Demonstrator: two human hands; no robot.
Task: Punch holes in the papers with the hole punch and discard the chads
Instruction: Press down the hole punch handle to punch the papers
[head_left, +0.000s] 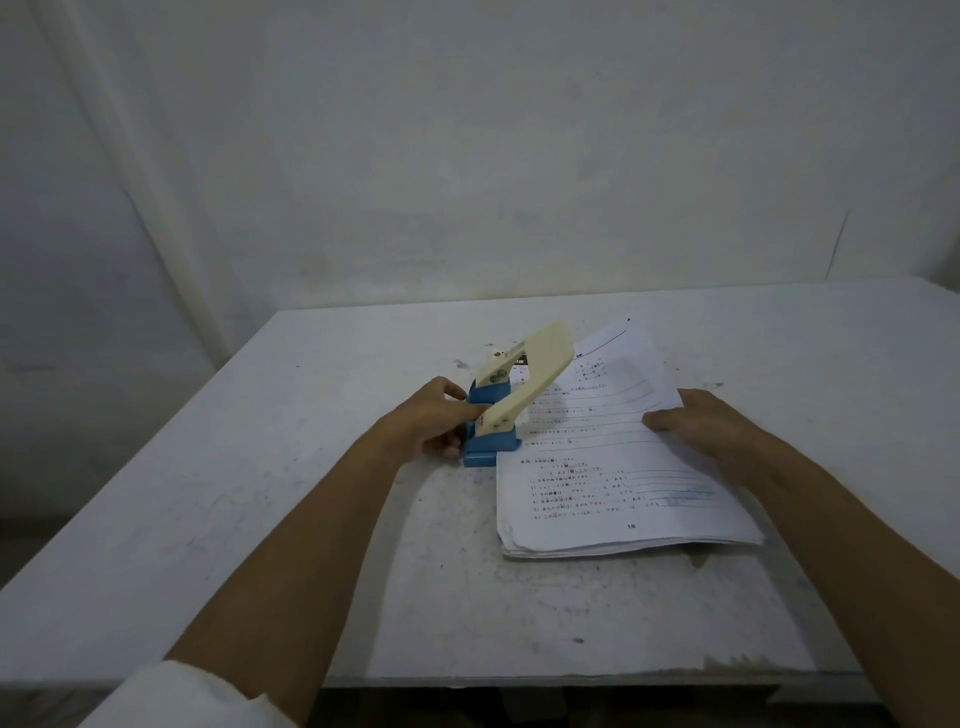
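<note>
Left hand (434, 421): fingers closed around the blue base of the hole punch (506, 400), lever raised. Right hand (701, 423) fingers pinch the papers (613, 488), edge fed toward the punch. Stack likely floppy; punch rigid, steadied at its base.

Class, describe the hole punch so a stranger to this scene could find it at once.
Start at the white table against the wall. Left of the stack of printed papers the hole punch stands, with the left hand gripping it. It is the only coloured item: blue base, raised cream lever.
</note>
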